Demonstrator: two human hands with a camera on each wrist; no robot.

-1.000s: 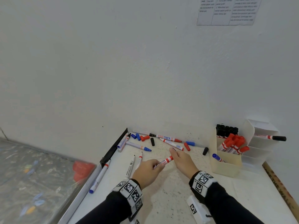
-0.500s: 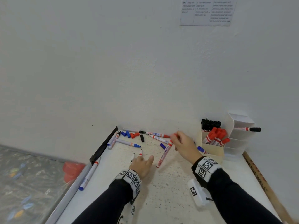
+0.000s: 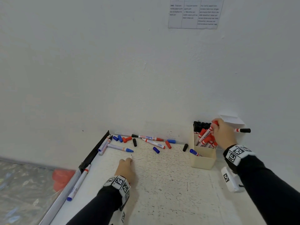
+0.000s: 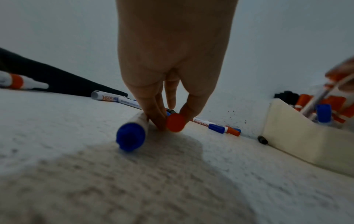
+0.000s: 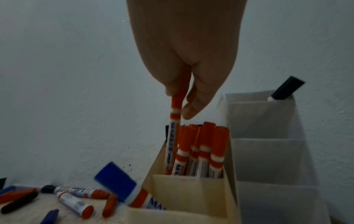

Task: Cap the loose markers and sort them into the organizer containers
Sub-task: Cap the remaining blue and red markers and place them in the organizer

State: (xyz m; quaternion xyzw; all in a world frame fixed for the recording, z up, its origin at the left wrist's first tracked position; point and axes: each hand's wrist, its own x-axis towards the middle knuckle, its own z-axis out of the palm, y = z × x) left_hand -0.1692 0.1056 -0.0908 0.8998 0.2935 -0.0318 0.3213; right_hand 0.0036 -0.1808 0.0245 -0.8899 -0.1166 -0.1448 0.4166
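My right hand (image 3: 215, 127) pinches a capped red marker (image 3: 206, 134) by its cap and holds it upright, its lower end inside the middle compartment of the cream organizer (image 3: 203, 161). In the right wrist view this red marker (image 5: 173, 136) stands beside several capped red markers (image 5: 203, 151). My left hand (image 3: 128, 161) rests on the table and, in the left wrist view, its fingertips (image 4: 157, 119) pinch a marker with a red end (image 4: 175, 122). A blue-ended marker (image 4: 132, 136) lies right beside it. Loose markers and caps (image 3: 152, 142) lie along the wall.
Black markers (image 3: 201, 125) fill the organizer's back compartment and a blue-capped marker (image 3: 194, 152) leans in the front one. A white organizer (image 5: 268, 144) behind it holds a black-capped marker (image 3: 242, 130). A marker (image 3: 78, 184) lies along the table's left edge.
My right hand carried the red marker from the table's middle to the organizer. My left hand let go of it and dropped onto the markers lying on the table.
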